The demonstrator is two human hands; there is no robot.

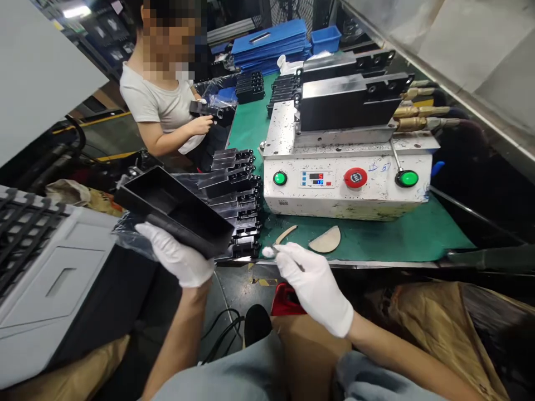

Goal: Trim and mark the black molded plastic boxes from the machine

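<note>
A black tray (167, 210) is cradled on the spread fingers of the gloved left hand (175, 255); a cotton swab (268, 252) is pinched narrowly by the gloved right hand (313, 287) just off the front edge of the green mat (368, 239).

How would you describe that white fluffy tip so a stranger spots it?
Find the white machine with the red button. Below it, the right gloved hand pinches a thin stick ending in a cotton tuft, the only fluffy thing around.

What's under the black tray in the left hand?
The gloved left hand supports the black tray, with clear plastic film bunched beneath it. The tray covers part of the stacked black parts.
</note>
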